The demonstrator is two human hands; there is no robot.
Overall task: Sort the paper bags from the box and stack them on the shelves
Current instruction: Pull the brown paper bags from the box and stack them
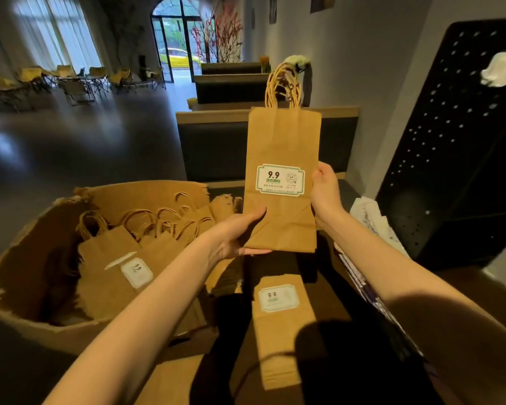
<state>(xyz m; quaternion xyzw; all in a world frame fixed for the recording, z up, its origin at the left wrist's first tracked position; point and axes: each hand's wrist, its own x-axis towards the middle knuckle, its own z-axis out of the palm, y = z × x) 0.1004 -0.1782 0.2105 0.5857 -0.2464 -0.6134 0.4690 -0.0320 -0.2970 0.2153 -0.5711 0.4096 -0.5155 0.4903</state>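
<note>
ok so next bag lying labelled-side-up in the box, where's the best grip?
Probably its twisted paper handles, taken from above. The bag lies flat and tilted in the cardboard box, overlapped by other bags, so its edges are hard to get under, while the handle loops stand free at the upper end.

A single wide-angle head-worn camera looks forward and down from the person's eye level. Both forearms enter from the near edge. The held paper bag (282, 176) sits close, centre frame; the cardboard box (27, 287) lies near left. The room recedes far, edges curved by the lens.
</note>
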